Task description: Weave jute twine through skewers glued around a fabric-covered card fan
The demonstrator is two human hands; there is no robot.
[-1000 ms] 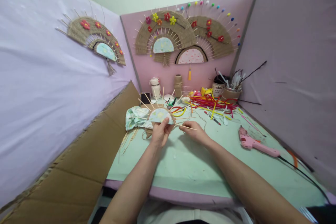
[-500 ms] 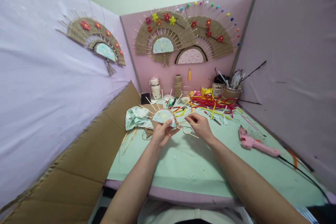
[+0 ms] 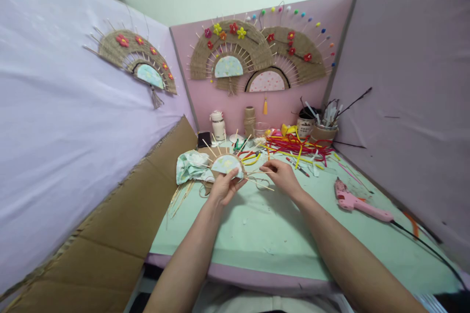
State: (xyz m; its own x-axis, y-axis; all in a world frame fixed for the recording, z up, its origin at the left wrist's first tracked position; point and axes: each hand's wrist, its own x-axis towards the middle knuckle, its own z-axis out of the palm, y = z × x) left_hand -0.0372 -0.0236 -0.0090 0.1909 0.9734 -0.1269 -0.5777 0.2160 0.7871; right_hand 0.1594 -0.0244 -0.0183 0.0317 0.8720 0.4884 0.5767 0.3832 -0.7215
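Observation:
My left hand [image 3: 225, 187] is closed on the lower right edge of a small fan frame [image 3: 224, 165], thumb on top. The frame is a half-round piece covered in pale blue floral cloth, with thin wooden sticks [image 3: 261, 184] fanning out from its curved rim. To its right, my right hand [image 3: 281, 176] is pinched beside the rightmost sticks, on what looks like a thin strand of twine. A loose loop of twine [image 3: 265, 187] shows below those fingers. Crumpled floral cloth [image 3: 191, 166] and spare sticks [image 3: 181, 198] lie left of the frame.
A pink glue gun [image 3: 362, 204] with its cord lies at the right. Pliers [image 3: 252, 158], red and yellow pipe cleaners [image 3: 293, 149], a twine cone [image 3: 249, 120] and a white bottle [image 3: 218, 126] are at the back. Cardboard [image 3: 121, 215] stands along the left. Finished fans [image 3: 235, 34] hang behind.
The fan frame has tilted and shifted slightly left and down in my left hand. My right hand has moved slightly, still pinched near the right-hand sticks. The camera view has tipped a little upward.

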